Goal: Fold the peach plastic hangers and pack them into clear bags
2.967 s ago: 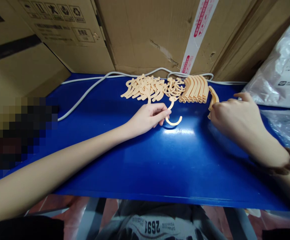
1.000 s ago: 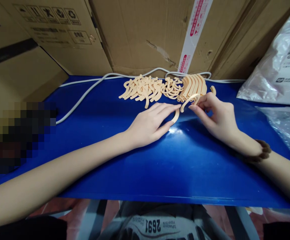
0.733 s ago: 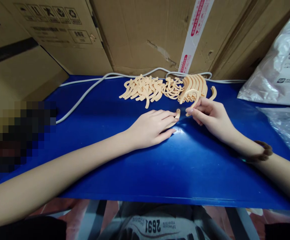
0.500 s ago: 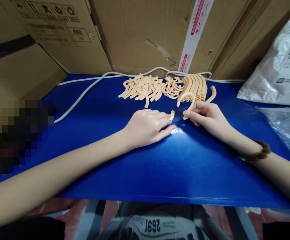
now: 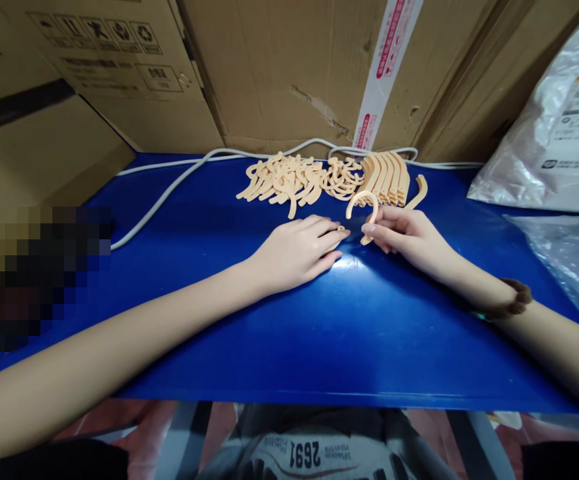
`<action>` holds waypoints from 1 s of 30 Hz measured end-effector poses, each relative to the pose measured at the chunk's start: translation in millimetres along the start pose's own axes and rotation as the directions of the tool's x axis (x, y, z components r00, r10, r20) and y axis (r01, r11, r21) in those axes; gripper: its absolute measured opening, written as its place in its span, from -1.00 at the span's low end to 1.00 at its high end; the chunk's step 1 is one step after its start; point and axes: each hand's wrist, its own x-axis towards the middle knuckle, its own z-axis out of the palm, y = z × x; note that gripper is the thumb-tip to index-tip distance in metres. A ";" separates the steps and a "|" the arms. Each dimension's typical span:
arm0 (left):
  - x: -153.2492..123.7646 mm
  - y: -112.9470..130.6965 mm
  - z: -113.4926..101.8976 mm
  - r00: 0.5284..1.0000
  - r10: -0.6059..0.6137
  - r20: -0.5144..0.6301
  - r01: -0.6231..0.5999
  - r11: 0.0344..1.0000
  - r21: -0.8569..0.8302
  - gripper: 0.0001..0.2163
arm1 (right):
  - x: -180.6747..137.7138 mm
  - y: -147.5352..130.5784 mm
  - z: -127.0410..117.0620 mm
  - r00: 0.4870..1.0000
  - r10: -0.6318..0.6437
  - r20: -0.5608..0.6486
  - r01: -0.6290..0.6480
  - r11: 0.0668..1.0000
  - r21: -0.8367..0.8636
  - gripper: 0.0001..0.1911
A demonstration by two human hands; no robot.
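Note:
My left hand (image 5: 296, 250) lies palm down on the blue table top (image 5: 269, 320), fingers curled over a peach plastic hook piece whose tip (image 5: 340, 229) peeks out at the fingertips. My right hand (image 5: 404, 233) pinches a curved peach hook (image 5: 362, 200) that arches up to the left of its fingers. Just behind both hands lie a loose heap of the same peach hooks (image 5: 294, 177) and a neat upright row of them (image 5: 386, 177). One single hook (image 5: 418, 192) lies to the right of the row.
Cardboard boxes (image 5: 279, 67) wall in the back and left of the table. A white cable (image 5: 169, 190) runs along the back edge. Plastic bags (image 5: 549, 133) lie at the right. A pixelated patch (image 5: 34, 273) covers the left edge.
My right hand came in from the right with a hook and drew it toward my left hand. My left hand closed flat over its piece, which is now almost hidden.

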 end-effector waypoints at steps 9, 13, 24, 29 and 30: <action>0.1 0.5 -3.8 0.990 0.140 -0.032 -0.139 0.990 0.027 -0.74 | -0.5 5.1 -0.2 1.000 -0.015 -0.012 0.015 1.000 -0.004 -0.69; 0.3 1.8 -3.5 0.990 0.130 -0.062 -0.131 0.991 -0.011 -0.75 | -1.9 5.5 1.7 0.999 0.005 -0.039 -0.003 0.998 0.059 -0.63; 0.8 4.7 -6.3 0.999 -0.001 -0.038 -0.004 0.992 -0.123 -0.69 | -3.8 2.2 1.8 0.993 0.032 -0.118 0.001 0.963 0.270 -0.68; -0.6 5.7 -6.4 0.997 -0.064 -0.040 0.057 0.987 -0.150 -0.65 | -2.3 5.7 2.3 0.982 0.068 -0.174 -0.001 0.932 0.362 -0.64; -0.6 6.6 -7.2 0.997 -0.069 -0.043 0.063 0.988 -0.144 -0.65 | -2.0 6.1 2.3 0.983 0.074 -0.170 -0.006 0.929 0.370 -0.62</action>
